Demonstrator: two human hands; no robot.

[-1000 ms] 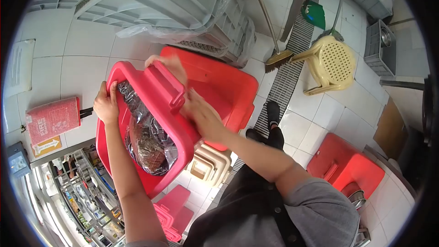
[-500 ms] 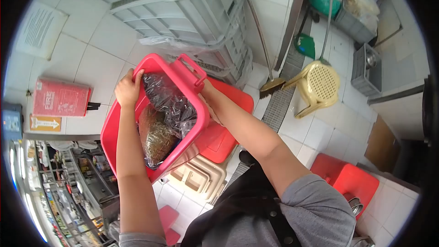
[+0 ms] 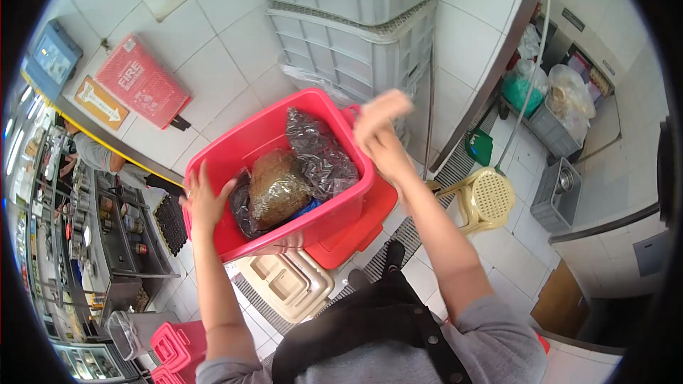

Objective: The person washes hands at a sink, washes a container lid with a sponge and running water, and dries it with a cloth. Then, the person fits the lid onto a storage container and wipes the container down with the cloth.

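A pinkish-red plastic bin (image 3: 313, 231) stands in front of me with its top uncovered. In it lie a clear bag of brown-green stuff (image 3: 279, 188), a dark plastic bag (image 3: 324, 156) and a bit of something blue (image 3: 307, 209). My left hand (image 3: 205, 198) is at the bin's left rim, fingers spread, holding nothing I can see. Above the right end of the bin, near its handle, my right hand (image 3: 383, 131) is raised and slightly blurred, fingers stretched out, with nothing visible in it. Under the bin's near right side is a red lid-like piece (image 3: 356, 233).
A beige plastic lid (image 3: 288, 281) lies below the bin. Grey crates (image 3: 348, 35) are stacked against the wall. To the right are a cream stool (image 3: 491, 195), a green dustpan (image 3: 480, 144) and a floor drain grate. Another person's sleeve (image 3: 98, 153) shows at the left.
The bin was tilted with my left hand gripping its rim; now it sits more level. My left hand has released the rim, and my right hand has risen from beside the bin.
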